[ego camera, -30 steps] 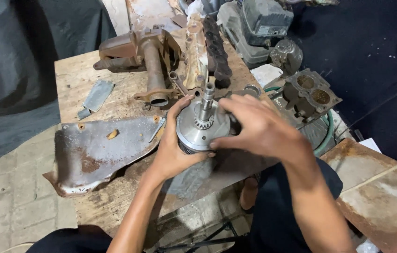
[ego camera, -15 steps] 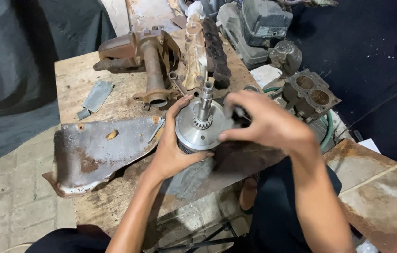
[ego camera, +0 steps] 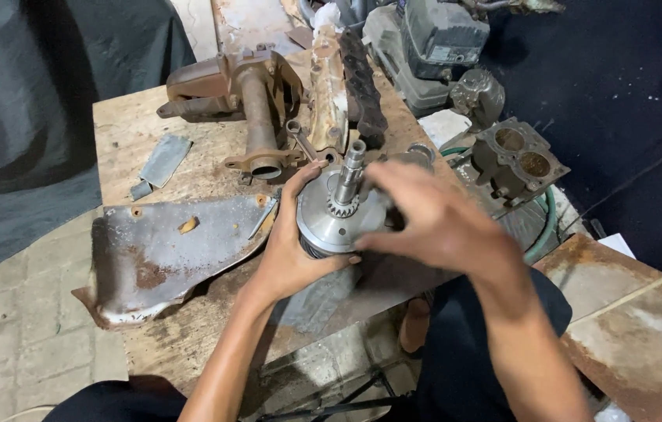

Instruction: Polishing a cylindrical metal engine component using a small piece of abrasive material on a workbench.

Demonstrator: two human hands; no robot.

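A worn wooden surface (ego camera: 190, 129) fills the middle of the view, seen from above, and the landmark on it is a round silver metal drum (ego camera: 335, 227) with a splined shaft (ego camera: 349, 173) and a small gear standing upright from its top face. Left of the drum lies a large, rusty, bent metal sheet (ego camera: 166, 250), its right edge just beside the drum. Behind the drum sits a rusted cast bracket with a tube (ego camera: 249, 101), and beyond it to the right a grey engine block (ego camera: 432, 47). Right of the drum, off the board's edge, is a dark casting with two round bores (ego camera: 517, 160). The left hand (ego camera: 292, 250) comes up from the lower edge, forearm angled toward the drum, palm cupping its left side; this grip is closed round the drum, fingers curled over its far rim and thumb pressed along the near rim. The right hand (ego camera: 436, 219) reaches in from the right, wrist bent, back of the hand upward and blurred, fingers spread toward the drum's right side; whether that grip holds anything cannot be told.
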